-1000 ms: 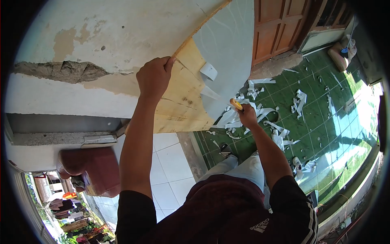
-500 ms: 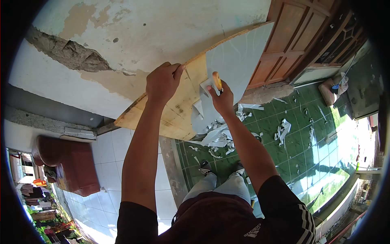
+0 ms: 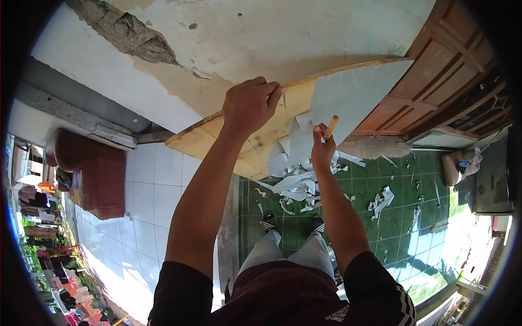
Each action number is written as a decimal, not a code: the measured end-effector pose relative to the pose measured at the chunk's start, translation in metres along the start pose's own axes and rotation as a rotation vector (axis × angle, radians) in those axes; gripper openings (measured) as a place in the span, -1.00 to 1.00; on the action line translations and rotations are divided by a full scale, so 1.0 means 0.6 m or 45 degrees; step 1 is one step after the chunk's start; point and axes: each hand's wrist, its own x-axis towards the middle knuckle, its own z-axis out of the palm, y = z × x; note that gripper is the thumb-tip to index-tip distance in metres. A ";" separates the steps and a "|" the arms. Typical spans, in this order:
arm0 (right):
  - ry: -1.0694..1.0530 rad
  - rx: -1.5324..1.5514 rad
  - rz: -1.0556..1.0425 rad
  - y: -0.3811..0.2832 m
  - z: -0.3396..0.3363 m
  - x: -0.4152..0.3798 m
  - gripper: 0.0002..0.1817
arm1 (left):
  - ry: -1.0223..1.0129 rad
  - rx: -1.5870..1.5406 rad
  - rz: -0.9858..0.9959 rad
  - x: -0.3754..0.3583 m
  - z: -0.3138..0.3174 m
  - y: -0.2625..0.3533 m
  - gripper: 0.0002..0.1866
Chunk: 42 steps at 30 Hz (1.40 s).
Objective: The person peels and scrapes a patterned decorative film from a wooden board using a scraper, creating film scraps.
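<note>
A large wooden board [image 3: 296, 100] leans against the wall, part bare yellowish wood, part covered by a grey-white surface sheet [image 3: 361, 89]. My left hand [image 3: 250, 106] grips its top edge, fingers bent over it. Lower on the board's face, my right hand [image 3: 322, 152] is closed around a tool with a yellowish handle [image 3: 331, 126]. The handle's end sticks up out of my fist; its working end is hidden. Beside that hand, a loose flap of the sheet [image 3: 303, 120] curls away from the wood.
Torn white strips [image 3: 296, 185] lie piled below the board and scattered over the green tiled floor [image 3: 359, 228]. A brown sofa [image 3: 100, 174] stands left on white tiles. A wooden door [image 3: 429, 81] is at the right, and the wall has a broken patch [image 3: 133, 35].
The view has shifted, so the board appears farther right and lower. My right hand has moved lower on the board, and its tool handle now tilts right. My left hand keeps its hold.
</note>
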 end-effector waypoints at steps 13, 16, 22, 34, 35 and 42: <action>-0.595 -0.083 0.048 0.003 -0.027 0.045 -0.61 | -0.008 0.031 -0.201 -0.002 0.002 0.010 -0.56; -0.631 -0.120 0.128 0.029 -0.044 0.028 -0.58 | -0.027 0.036 -0.243 0.000 0.000 0.008 -0.55; -0.644 -0.116 0.158 0.085 -0.076 0.000 -0.55 | -0.031 0.044 -0.297 -0.002 0.006 0.005 -0.46; -0.713 -0.305 0.145 0.173 -0.138 -0.032 -0.57 | -0.046 0.014 -0.403 -0.001 0.005 0.007 -0.41; -0.715 -0.310 0.156 0.177 -0.142 -0.034 -0.57 | -0.048 0.018 -0.409 0.000 0.005 0.007 -0.41; -0.710 -0.387 0.231 0.188 -0.171 -0.064 -0.58 | -0.053 0.081 -0.386 0.000 0.001 0.014 -0.45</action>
